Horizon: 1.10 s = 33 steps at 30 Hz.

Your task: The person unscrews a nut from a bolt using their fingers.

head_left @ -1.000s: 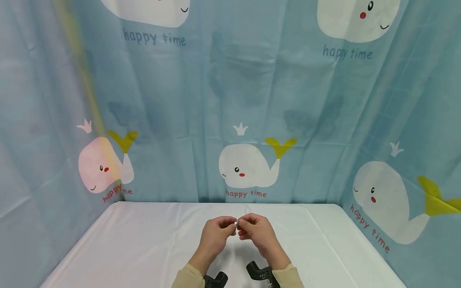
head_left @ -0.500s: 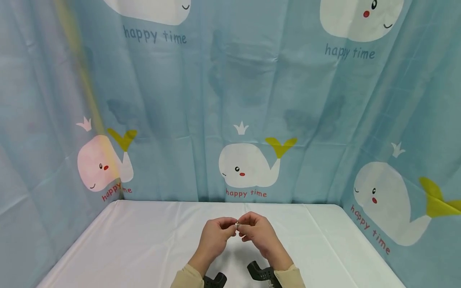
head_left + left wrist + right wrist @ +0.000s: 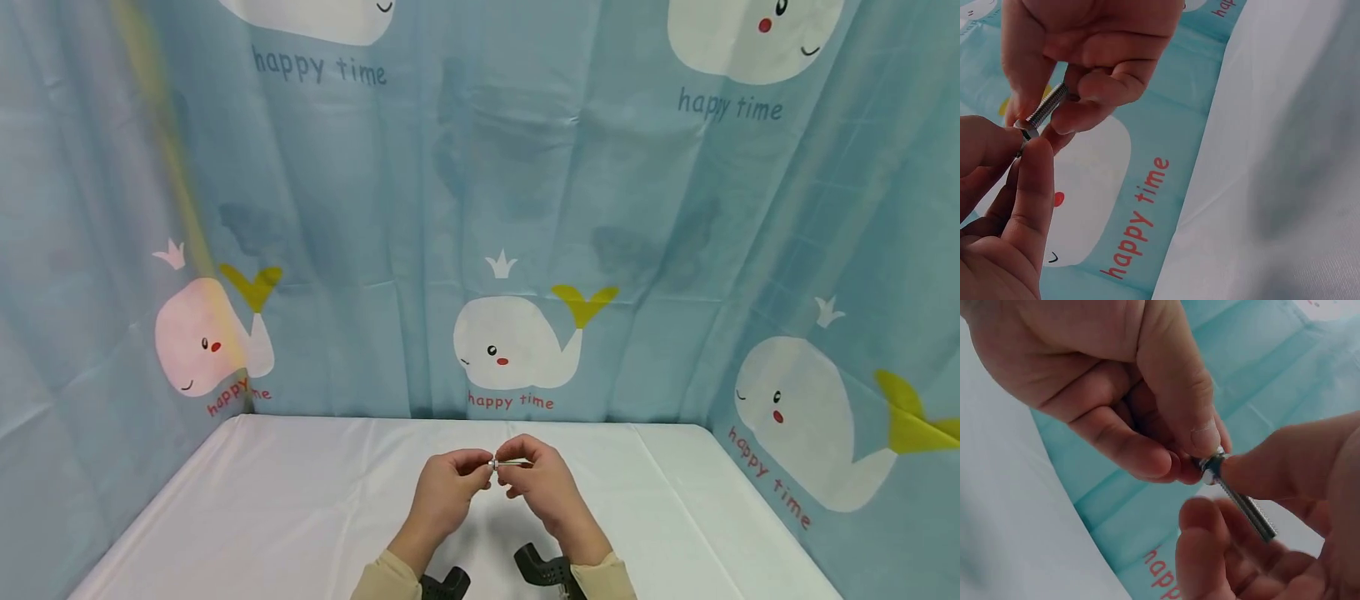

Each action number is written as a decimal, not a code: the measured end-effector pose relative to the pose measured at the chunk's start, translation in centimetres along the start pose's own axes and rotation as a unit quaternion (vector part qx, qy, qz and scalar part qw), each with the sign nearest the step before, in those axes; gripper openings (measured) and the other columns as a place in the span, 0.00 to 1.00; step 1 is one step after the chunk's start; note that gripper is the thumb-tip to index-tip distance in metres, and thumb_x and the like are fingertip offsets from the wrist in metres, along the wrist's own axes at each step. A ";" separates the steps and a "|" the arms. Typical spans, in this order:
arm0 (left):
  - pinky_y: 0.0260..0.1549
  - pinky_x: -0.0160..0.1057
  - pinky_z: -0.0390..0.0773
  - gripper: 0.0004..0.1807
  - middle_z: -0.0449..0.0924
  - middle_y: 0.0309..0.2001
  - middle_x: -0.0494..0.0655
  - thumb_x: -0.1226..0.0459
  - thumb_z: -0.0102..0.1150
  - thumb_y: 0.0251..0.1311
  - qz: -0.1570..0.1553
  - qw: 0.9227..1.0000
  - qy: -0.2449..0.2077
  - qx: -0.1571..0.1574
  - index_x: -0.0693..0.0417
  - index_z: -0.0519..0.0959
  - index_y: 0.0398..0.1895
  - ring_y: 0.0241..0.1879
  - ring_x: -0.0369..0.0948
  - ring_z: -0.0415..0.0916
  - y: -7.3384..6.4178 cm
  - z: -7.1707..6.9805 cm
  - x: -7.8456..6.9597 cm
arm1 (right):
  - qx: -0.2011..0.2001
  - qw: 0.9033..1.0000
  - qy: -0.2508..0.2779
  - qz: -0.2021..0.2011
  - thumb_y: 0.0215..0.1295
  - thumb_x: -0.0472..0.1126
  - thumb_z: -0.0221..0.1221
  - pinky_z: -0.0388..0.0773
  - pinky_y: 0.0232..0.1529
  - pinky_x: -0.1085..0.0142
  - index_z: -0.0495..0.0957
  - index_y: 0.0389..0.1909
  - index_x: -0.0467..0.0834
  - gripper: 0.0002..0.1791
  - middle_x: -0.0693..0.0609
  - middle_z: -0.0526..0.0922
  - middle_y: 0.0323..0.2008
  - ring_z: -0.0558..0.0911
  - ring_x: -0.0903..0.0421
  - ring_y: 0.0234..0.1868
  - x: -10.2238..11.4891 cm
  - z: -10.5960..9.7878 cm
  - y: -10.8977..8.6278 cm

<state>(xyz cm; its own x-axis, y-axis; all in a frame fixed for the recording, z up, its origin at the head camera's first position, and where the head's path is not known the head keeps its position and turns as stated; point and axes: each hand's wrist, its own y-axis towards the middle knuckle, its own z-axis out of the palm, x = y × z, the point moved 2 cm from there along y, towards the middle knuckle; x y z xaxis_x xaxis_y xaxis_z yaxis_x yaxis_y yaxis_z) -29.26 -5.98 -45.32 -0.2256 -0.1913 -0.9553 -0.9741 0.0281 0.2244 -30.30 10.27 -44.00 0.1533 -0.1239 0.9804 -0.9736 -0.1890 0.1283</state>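
Note:
A silver threaded bolt (image 3: 1249,511) is held between the two hands above the white table. My left hand (image 3: 442,493) pinches its head end between thumb and fingertip, hiding most of it. Beside that pinch, a small shiny nut (image 3: 1210,475) sits around the bolt, close to the head end. My right hand (image 3: 546,485) has its fingers curled round the nut, the thumb touching it and another fingertip slightly apart in the right wrist view. In the left wrist view, the bare thread (image 3: 1050,105) runs from the nut towards the right palm.
A white cloth-covered table (image 3: 262,500) lies under the hands. Behind and beside it hangs a blue curtain (image 3: 360,350) printed with whales. Black wrist mounts (image 3: 543,567) stick out near both sleeves.
The bolt's shank has come into view between the right thumb and fingers. The right fingers have shifted and spread around it, while the left hand keeps its pinch almost unmoved.

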 end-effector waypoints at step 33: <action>0.35 0.40 0.81 0.06 0.84 0.33 0.42 0.63 0.66 0.63 0.016 1.000 -0.010 0.005 0.53 0.87 0.40 0.31 0.41 0.81 -0.5 0.2 -0.4 | 0.007 1.000 -0.008 0.024 0.71 0.47 0.60 0.80 0.29 0.61 0.81 0.42 0.37 0.15 0.44 0.83 0.31 0.82 0.50 0.28 0.4 0.0 -0.5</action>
<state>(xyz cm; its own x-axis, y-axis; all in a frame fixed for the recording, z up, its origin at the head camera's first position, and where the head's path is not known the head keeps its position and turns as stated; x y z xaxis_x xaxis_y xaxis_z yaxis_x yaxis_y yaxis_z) -28.63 -5.72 -45.07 -0.2571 -0.1709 -0.9512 -0.9664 0.0433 0.2534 -29.73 10.32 -43.65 0.1099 -0.1486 0.9828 -0.9773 -0.1965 0.0796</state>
